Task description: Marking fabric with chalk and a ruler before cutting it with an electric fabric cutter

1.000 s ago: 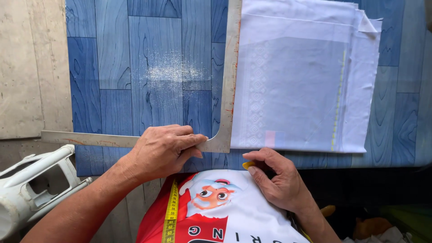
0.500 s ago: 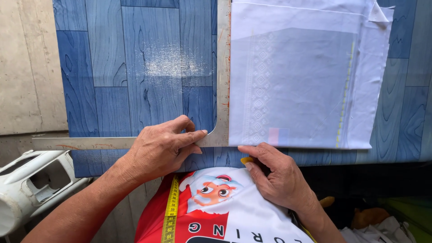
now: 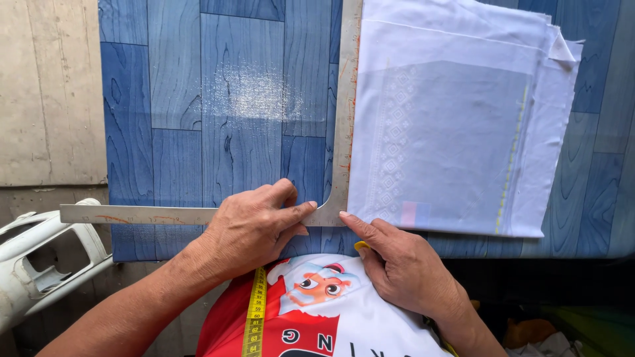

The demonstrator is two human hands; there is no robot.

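A metal L-shaped square ruler (image 3: 343, 132) lies on the blue wood-pattern table top (image 3: 218, 99), its long arm running up along the left edge of a folded white cloth (image 3: 456, 125). My left hand (image 3: 254, 228) presses flat on the ruler's corner and short arm. My right hand (image 3: 397, 261) rests at the table's front edge, forefinger touching the cloth's lower left corner, with a small yellow piece (image 3: 362, 247), perhaps chalk, pinched under the thumb. A yellow tape measure (image 3: 254, 311) hangs down my red and white shirt.
A white plastic object (image 3: 40, 264) sits low at the left, beside the table. A pale wall or panel (image 3: 46, 92) borders the table's left side. Dark clutter lies under the table at the lower right.
The view has shifted slightly; ruler and cloth appear in the same place. My right forefinger has stretched forward to the cloth's corner. The left hand stays on the ruler.
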